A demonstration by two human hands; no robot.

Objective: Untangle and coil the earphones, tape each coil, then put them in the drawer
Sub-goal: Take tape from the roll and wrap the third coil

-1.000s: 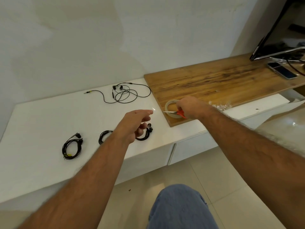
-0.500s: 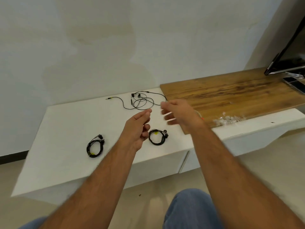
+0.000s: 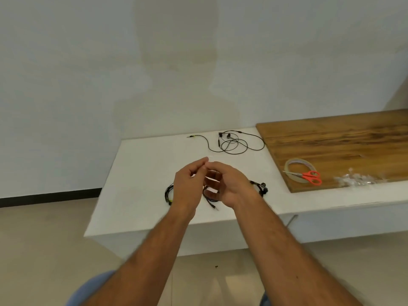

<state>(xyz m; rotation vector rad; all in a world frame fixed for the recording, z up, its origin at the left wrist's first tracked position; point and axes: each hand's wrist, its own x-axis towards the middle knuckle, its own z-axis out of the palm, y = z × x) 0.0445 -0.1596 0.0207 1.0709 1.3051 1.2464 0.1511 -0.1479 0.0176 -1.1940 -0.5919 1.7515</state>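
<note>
Black earphone cords number four on the white cabinet top (image 3: 141, 173). One loose earphone set (image 3: 234, 143) sprawls uncoiled at twelve o'clock from the hands, near the wall. One coil (image 3: 168, 194) lies at nine o'clock, half hidden behind the left wrist. One coil (image 3: 261, 188) lies at three o'clock, partly behind the right wrist. A fourth coil (image 3: 209, 195) hangs below the hands, its plug end trailing toward six o'clock.

The left hand (image 3: 187, 186) and right hand (image 3: 227, 184) meet above the cabinet top. The left thumb and forefinger pinch a small clear strip of tape (image 3: 209, 157) at its tip. The right hand's fingers are curled around the hanging coil.

At three o'clock, further out, a wooden board (image 3: 342, 142) carries one tape roll (image 3: 299, 171), and one pair of red-handled scissors (image 3: 309, 176) lies across the roll. One heap of crumpled clear plastic (image 3: 353, 180) sits just beyond them on the board's near edge.
</note>
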